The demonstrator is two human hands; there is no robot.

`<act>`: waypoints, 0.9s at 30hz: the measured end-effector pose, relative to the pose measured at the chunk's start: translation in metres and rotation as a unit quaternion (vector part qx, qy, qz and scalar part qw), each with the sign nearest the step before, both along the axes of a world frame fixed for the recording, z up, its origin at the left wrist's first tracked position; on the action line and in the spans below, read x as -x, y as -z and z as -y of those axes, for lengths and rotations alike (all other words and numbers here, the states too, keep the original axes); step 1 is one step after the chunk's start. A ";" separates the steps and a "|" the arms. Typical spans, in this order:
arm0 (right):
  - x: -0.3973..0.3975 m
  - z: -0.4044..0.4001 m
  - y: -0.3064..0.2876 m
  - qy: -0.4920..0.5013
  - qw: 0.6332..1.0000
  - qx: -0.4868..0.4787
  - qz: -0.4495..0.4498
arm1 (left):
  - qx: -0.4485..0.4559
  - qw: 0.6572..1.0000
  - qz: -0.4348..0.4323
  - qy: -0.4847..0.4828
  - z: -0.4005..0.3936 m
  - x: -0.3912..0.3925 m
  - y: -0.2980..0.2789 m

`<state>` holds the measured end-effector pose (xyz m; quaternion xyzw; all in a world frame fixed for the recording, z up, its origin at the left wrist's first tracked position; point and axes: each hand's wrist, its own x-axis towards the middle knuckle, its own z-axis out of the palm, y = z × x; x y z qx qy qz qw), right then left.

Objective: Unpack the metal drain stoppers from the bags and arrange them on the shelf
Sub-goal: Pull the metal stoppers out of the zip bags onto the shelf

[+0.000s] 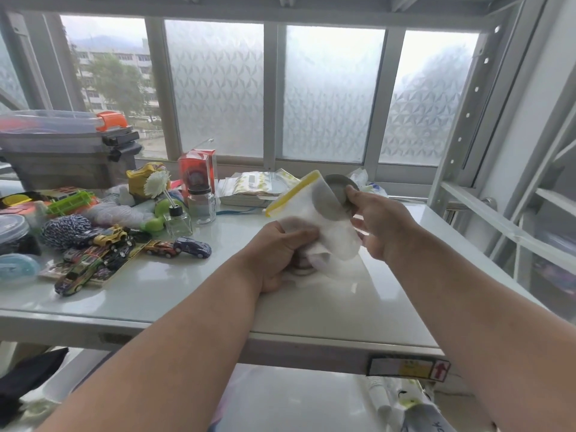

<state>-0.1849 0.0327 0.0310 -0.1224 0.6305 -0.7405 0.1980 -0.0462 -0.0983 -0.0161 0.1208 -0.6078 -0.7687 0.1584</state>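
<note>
Left hand (277, 254) clenches bottom of translucent yellow-zip plastic bag (314, 219) above white shelf (187, 294). Right hand (380, 222) pinches round grey metal drain stopper (338, 194) at bag's 1 o'clock, half out.

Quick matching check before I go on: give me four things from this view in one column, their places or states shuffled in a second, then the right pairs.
1. drain stopper
2. bag
3. toy cars
4. storage box

a. far left, lid shut
b. gripped by left hand
c. half out, pinched by right hand
d. lying loose on the shelf

Pairs: 1-c, 2-b, 3-d, 4-a
</note>
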 end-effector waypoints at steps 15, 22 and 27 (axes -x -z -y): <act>0.044 -0.005 0.041 0.041 0.972 -0.221 -0.063 | -0.048 0.993 0.002 -0.109 0.037 -0.020 -0.003; -0.001 -0.003 0.020 0.013 0.919 -0.301 -0.253 | -0.074 0.991 -0.008 -0.109 0.037 -0.013 -0.002; -0.036 0.028 0.016 -0.125 0.975 -0.138 -0.120 | -0.084 0.988 -0.010 -0.131 0.041 -0.013 0.002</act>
